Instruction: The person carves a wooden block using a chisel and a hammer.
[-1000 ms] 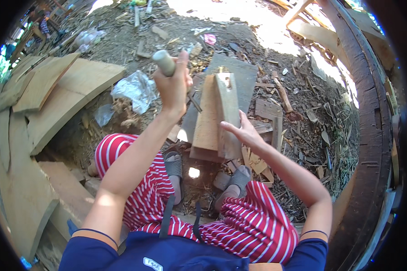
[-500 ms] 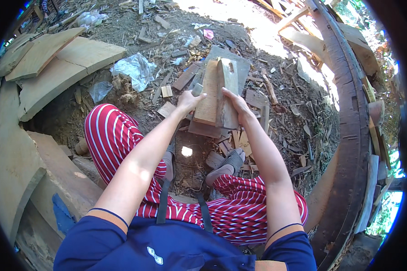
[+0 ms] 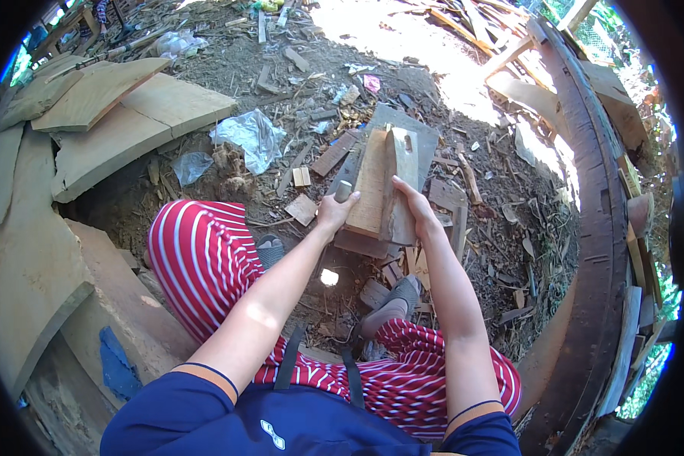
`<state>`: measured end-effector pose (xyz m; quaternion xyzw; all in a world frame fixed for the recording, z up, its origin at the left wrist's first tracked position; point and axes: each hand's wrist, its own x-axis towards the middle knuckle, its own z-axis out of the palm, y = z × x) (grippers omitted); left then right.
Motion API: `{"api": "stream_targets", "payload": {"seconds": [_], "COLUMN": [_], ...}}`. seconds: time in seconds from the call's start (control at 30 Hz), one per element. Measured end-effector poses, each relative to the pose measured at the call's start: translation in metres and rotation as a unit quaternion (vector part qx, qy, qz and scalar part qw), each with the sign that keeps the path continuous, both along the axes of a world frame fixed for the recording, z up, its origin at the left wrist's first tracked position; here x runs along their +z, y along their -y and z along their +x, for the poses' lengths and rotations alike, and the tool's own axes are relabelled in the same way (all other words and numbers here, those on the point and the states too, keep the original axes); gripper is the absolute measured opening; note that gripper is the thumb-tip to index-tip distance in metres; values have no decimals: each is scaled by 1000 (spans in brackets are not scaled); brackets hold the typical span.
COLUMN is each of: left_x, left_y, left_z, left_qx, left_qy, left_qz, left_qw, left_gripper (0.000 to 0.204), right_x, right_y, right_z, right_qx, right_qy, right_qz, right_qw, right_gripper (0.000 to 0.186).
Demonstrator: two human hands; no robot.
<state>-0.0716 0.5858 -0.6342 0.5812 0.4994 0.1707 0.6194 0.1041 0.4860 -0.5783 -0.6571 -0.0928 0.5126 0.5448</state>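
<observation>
Mid-frame I see the left hand (image 3: 335, 213) clamped on a handle (image 3: 343, 191), the right hand (image 3: 419, 209) against a wooden block (image 3: 404, 166), likely steadying it; its grip I can't tell.

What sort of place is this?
Probably a rough open-air woodworking spot: sawn planks piled at left, wood scraps strewn over bare dirt, and a long dark beam at right.

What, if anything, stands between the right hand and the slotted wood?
Nothing visible: the right hand rests directly against the right side of the slotted wood. The left hand, gripping a rounded handle, is on the opposite side.
</observation>
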Motion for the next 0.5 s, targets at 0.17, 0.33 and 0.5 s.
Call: {"api": "stream_targets", "payload": {"seconds": [0.17, 0.33, 0.5], "left_x": [-1, 4, 20], "left_y": [1, -18, -23], "left_z": [-4, -19, -43], "left_qx": [7, -15, -81], "left_qy": [2, -25, 10], "left_qz": [-14, -23, -55], "left_qw": [1000, 999, 995], "left_gripper": [44, 41, 39], "right_x": [10, 4, -6], "right_y": [-1, -1, 10], "right_z": [-9, -37, -75], "right_qx": [-9, -57, -130], "right_qy": [-18, -13, -6], "right_qz": [-29, -25, -15], "right_qw": [999, 998, 991], "right_gripper": [65, 74, 83]}}
